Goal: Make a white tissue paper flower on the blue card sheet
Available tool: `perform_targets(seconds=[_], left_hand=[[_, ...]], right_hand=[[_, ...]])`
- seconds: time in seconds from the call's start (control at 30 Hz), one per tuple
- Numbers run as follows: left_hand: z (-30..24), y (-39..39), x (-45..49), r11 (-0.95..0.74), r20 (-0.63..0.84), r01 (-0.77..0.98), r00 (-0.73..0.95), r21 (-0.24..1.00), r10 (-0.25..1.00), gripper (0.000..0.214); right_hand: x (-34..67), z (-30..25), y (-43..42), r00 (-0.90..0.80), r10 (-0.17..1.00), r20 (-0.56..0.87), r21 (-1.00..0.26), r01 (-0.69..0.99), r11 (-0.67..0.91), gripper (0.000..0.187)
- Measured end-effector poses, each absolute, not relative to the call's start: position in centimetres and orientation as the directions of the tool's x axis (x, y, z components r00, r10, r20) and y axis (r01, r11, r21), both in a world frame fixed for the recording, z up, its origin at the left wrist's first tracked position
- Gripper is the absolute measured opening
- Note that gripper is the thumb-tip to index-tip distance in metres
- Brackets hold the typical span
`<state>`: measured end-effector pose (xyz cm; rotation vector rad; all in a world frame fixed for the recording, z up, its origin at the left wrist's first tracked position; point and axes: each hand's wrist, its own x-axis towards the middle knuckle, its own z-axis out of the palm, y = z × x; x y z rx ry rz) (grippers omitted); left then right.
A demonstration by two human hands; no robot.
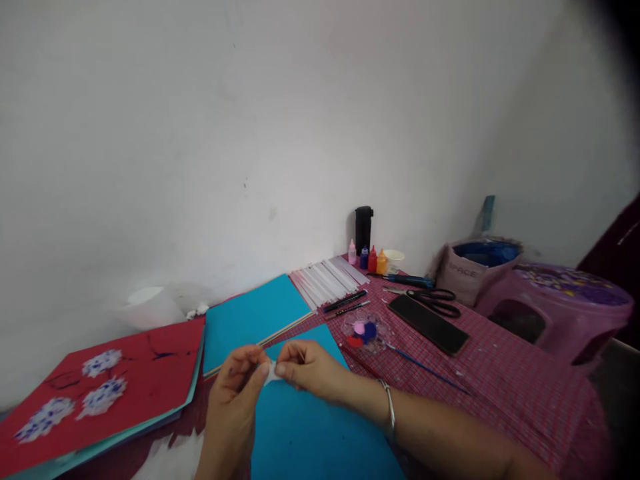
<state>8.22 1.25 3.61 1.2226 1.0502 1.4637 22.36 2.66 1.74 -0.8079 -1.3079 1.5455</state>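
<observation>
A small white piece of paper (271, 373) is pinched between both my hands, above a blue sheet (320, 433). My left hand (237, 387) grips its left side with thumb and fingertips. From the right, my right hand (305, 367) pinches the other side; a bangle circles that wrist. The fingers cover much of the piece, so its full shape is hidden. Below and left of my left hand lie white paper pieces (170, 457), partly out of frame.
Left, a red sheet (165, 373) bears white flowers with blue marks (103, 397). Behind lie a second blue sheet (255, 310) and white strips (325, 283). Rightward are a paint palette (365, 331), paintbrush (425, 367), phone (429, 323), scissors (433, 301), paint bottles (373, 259) and black flask (364, 230).
</observation>
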Motion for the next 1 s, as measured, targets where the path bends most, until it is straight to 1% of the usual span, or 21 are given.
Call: perform_targets(seconds=[0.13, 0.27, 0.43, 0.5, 0.63, 0.7, 0.73, 0.83, 0.87, 1.0], left_hand=[[2.9, 1.4, 8.1, -0.199, 0.188, -0.138, -0.090, 0.970, 0.978, 0.024], [2.2, 1.6, 8.1, -0.188, 0.168, -0.168, -0.126, 0.968, 0.978, 0.023], [2.2, 1.8, 8.1, -0.145, 0.122, -0.209, -0.119, 0.967, 0.985, 0.023], [2.4, 1.9, 8.2, -0.113, 0.096, -0.239, -0.082, 0.964, 0.992, 0.025], [2.4, 2.2, 8.0, -0.014, 0.054, -0.336, 0.111, 0.942, 0.992, 0.046], [1.9, 2.4, 7.8, 0.010, 0.048, -0.304, 0.184, 0.953, 0.982, 0.048], [1.6, 2.5, 7.7, 0.012, 0.043, -0.262, 0.201, 0.965, 0.979, 0.044], [0.8, 2.8, 7.5, -0.012, 0.037, -0.134, 0.185, 0.991, 0.982, 0.020], [0.6, 2.9, 7.5, -0.013, 0.033, -0.114, 0.173, 0.993, 0.984, 0.017], [0.7, 3.1, 7.9, 0.022, -0.007, -0.105, 0.144, 0.994, 0.990, 0.030]], right_hand=[[22.6, 1.3, 3.1, -0.282, 0.952, 0.119, -0.980, -0.185, 0.067, 0.033], [22.9, 1.4, 3.1, -0.235, 0.954, 0.184, -0.975, -0.170, 0.146, 0.035], [23.1, 1.6, 3.2, -0.209, 0.954, 0.216, -0.969, -0.165, 0.184, 0.035], [23.1, 1.6, 3.2, -0.185, 0.958, 0.219, -0.969, -0.156, 0.191, 0.033], [23.0, 1.6, 3.3, -0.184, 0.963, 0.197, -0.978, -0.107, 0.179, 0.031], [23.0, 1.4, 3.4, -0.219, 0.958, 0.184, -0.982, -0.078, 0.171, 0.031], [23.0, 1.3, 3.4, -0.238, 0.954, 0.181, -0.983, -0.071, 0.169, 0.030], [23.0, 0.8, 3.5, -0.265, 0.947, 0.180, -0.983, -0.070, 0.167, 0.031], [23.0, 0.5, 3.6, -0.258, 0.949, 0.181, -0.983, -0.070, 0.168, 0.031], [22.8, -0.2, 3.6, -0.225, 0.954, 0.199, -0.979, -0.016, 0.201, 0.030]])
